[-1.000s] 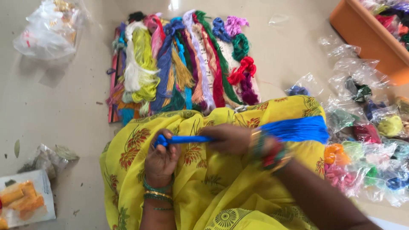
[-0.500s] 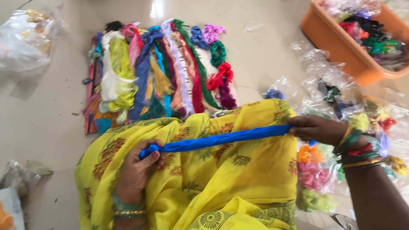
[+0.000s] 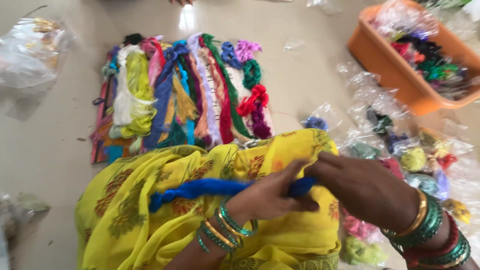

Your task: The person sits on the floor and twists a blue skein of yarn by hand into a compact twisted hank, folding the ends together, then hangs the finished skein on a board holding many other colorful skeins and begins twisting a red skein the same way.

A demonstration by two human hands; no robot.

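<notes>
Both hands' fingers gripping blue thread bundle [image 3: 200,189], clear packets [image 3: 400,150] beside orange tub [image 3: 395,75]

1. Supporting surface: a smooth, pale beige tiled floor [image 3: 55,150], glossy, with a light reflection near the top.
2. Centre: a row of multicoloured thread skeins [image 3: 185,95] laid side by side directly on it.
3. Upper right: an orange rectangular plastic tub [image 3: 395,75] holding bagged threads.
4. Right: small clear plastic packets of coloured thread [image 3: 415,155], scattered, some overlapping.
5. Upper left: a crumpled clear plastic bag [image 3: 30,55].

Soft blue yarn skein [image 3: 200,189]; seemingly glossy floor [image 3: 55,130].
</notes>
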